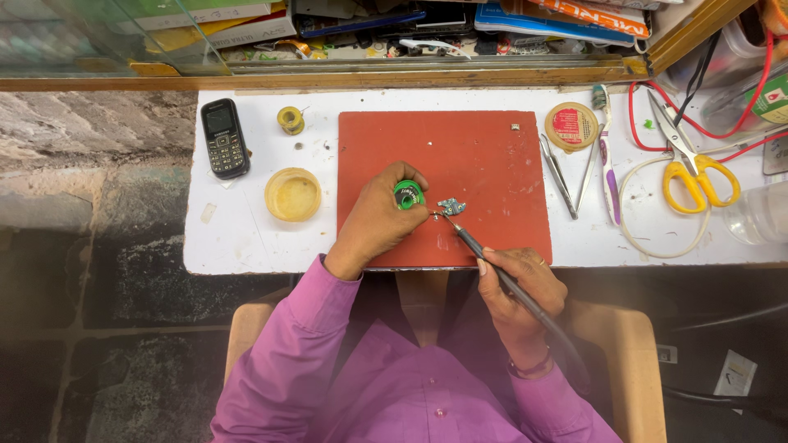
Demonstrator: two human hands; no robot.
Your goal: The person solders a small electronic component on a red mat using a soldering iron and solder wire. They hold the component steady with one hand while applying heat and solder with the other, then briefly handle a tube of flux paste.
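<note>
My left hand (379,220) rests on the red mat (484,148) and grips a small green spool of solder wire (408,195); a thin wire runs from it toward a small metal part (451,206) lying on the mat. A dark soldering iron (492,267) is held like a pen in my right hand (521,287), at the mat's near edge, and its tip touches the metal part. Purple sleeves cover both arms.
On the white table (238,238): a black keypad phone (224,138), a yellow round tub (293,194), a small yellow spool (290,120), tweezers (566,174), a toothbrush (607,156), a round tin (571,126), yellow-handled scissors (694,168), red and white cables (657,238).
</note>
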